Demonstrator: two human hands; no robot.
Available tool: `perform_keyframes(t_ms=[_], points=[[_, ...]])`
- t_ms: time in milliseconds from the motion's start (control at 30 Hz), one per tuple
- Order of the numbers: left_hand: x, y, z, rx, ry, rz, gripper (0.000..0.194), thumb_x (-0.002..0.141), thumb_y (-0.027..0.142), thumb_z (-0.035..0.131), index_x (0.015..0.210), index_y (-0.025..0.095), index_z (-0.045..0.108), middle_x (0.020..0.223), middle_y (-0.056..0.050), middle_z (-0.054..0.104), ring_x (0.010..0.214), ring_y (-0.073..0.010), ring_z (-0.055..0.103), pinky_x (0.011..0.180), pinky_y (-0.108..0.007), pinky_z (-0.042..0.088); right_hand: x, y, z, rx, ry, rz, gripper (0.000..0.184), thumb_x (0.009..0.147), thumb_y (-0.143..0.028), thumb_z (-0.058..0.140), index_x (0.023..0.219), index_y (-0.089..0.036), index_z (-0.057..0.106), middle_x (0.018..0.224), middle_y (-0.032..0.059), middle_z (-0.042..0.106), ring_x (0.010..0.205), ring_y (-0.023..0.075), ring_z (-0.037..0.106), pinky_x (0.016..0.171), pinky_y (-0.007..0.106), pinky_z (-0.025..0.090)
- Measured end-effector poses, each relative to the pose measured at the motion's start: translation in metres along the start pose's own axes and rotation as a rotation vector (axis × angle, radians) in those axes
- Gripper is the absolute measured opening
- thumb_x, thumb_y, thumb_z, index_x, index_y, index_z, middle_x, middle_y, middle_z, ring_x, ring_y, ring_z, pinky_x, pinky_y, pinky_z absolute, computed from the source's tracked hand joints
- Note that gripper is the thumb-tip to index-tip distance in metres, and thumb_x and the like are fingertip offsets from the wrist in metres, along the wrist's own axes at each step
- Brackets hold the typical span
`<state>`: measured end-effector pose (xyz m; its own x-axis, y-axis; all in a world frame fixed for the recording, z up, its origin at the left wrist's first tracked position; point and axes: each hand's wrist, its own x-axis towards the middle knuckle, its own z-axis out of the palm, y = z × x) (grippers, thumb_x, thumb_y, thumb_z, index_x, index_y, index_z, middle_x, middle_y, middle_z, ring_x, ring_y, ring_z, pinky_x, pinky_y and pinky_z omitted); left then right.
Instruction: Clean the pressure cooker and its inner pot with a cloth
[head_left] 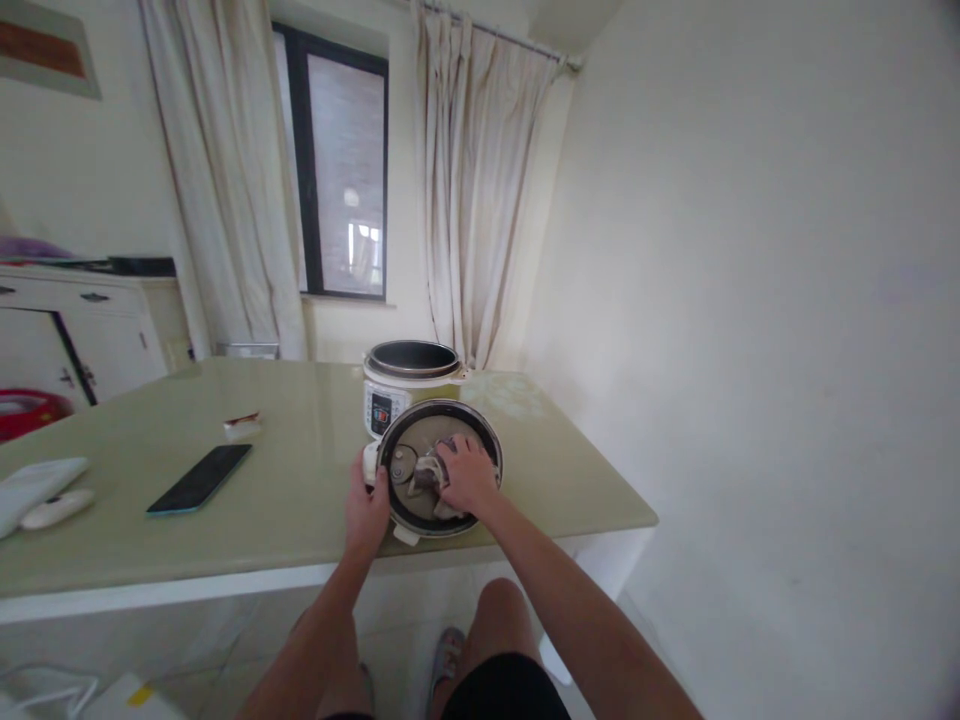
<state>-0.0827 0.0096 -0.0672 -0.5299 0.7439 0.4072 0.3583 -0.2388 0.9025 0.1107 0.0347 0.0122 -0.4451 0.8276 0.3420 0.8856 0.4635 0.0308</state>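
Note:
A round cooker lid lies upside down on the green table, near its front edge. My left hand grips the lid's left rim, fingers closed over it. My right hand presses a grey cloth onto the lid's inner face, fingers curled on the cloth. Just behind the lid stands the white cooker body, open, with its dark inner pot showing.
A black phone lies to the left on the table, a small white packet behind it, and white items at the left edge. A white cabinet and curtained window stand behind. A plain wall is to the right.

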Motion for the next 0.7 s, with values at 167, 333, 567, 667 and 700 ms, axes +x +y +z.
perform_keyframes(t_ms=[167,333,567,667,700], points=[[0.0,0.001,-0.001,-0.017,0.004,0.004,0.065,0.099,0.052,0.048,0.153,0.016,0.048,0.138,-0.017,0.068,0.125,-0.0311,0.066,0.108,-0.046,0.052,0.003,-0.018,0.004,0.04,-0.001,-0.107,0.067,0.078,-0.048,0.077,0.139,-0.028,0.058,0.141,0.0139,0.054,0.125,0.036,0.051,0.104,0.053,0.047],[0.001,-0.003,-0.002,0.002,-0.007,-0.01,0.064,0.099,0.052,0.048,0.153,0.018,0.047,0.14,-0.017,0.067,0.126,-0.031,0.066,0.109,-0.046,0.052,0.02,-0.023,0.002,0.188,0.024,-0.109,0.103,0.077,-0.048,0.078,0.166,-0.03,0.029,0.142,0.0142,0.056,0.128,0.0367,0.053,0.106,0.054,0.048],[0.001,-0.008,-0.003,0.028,-0.014,-0.09,0.062,0.098,0.053,0.047,0.15,0.02,0.048,0.132,-0.015,0.07,0.122,-0.0306,0.068,0.104,-0.045,0.055,-0.001,0.008,-0.023,0.434,0.22,-0.107,0.114,0.074,-0.068,0.082,0.168,-0.031,0.029,0.165,0.0139,0.041,0.147,0.041,0.04,0.12,0.058,0.036],[0.002,-0.008,-0.004,0.054,-0.001,-0.095,0.061,0.097,0.052,0.048,0.147,0.018,0.051,0.126,-0.015,0.072,0.117,-0.0317,0.07,0.103,-0.047,0.056,-0.017,0.038,-0.007,0.579,0.54,0.169,0.088,0.093,-0.054,0.067,0.167,-0.024,0.031,0.163,0.0158,0.044,0.15,0.0357,0.039,0.125,0.057,0.029],[0.002,-0.008,-0.004,0.06,0.007,-0.09,0.061,0.096,0.052,0.049,0.146,0.018,0.051,0.125,-0.015,0.072,0.115,-0.0316,0.07,0.103,-0.047,0.056,-0.022,0.048,0.004,0.65,0.605,0.287,0.085,0.093,-0.05,0.066,0.166,-0.021,0.032,0.161,0.0174,0.046,0.149,0.0355,0.04,0.124,0.057,0.03]])
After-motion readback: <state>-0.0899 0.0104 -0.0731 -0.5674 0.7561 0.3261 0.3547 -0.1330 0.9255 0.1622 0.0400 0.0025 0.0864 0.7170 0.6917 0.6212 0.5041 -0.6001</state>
